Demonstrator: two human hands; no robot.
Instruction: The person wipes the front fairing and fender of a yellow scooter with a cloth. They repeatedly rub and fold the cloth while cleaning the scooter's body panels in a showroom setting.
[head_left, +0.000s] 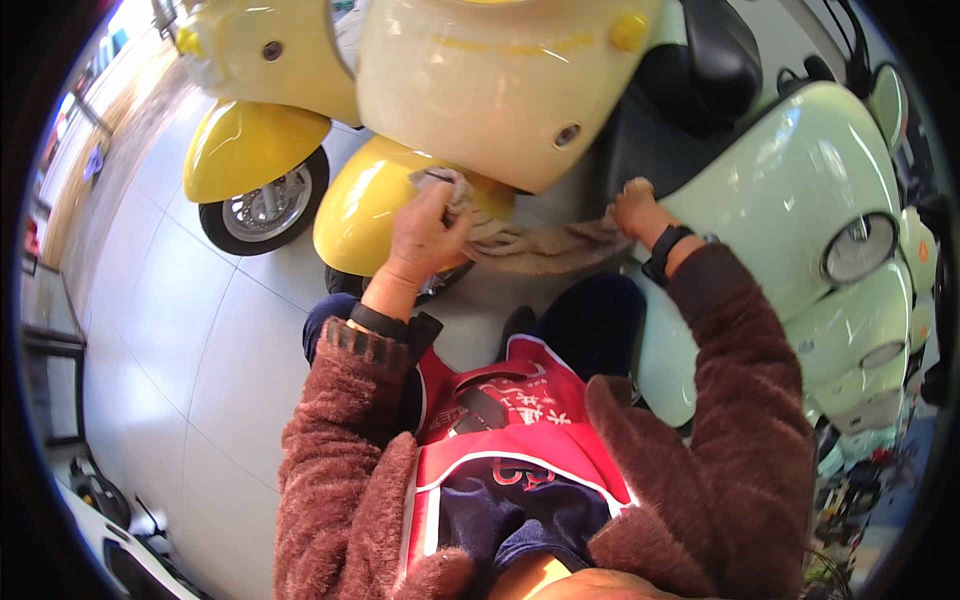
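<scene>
A greyish-brown cloth (544, 247) hangs in a shallow sag between my two hands. My left hand (429, 231) grips one bunched end, in front of the yellow front fender (360, 202) of a scooter. The other end is in my right hand (637, 212), beside the pale green front panel (795, 172) of a second scooter. Above the cloth stands the cream front shield (480, 97) of the yellow scooter. Whether my left hand or the cloth touches the fender, I cannot tell.
Another yellow scooter's fender (255, 150) and front wheel (262, 202) are at the upper left. More pale green scooters (855, 337) line the right side, close to my right arm. Grey floor tiles (157, 315) spread out on the left. A black seat (712, 67) is at the upper right.
</scene>
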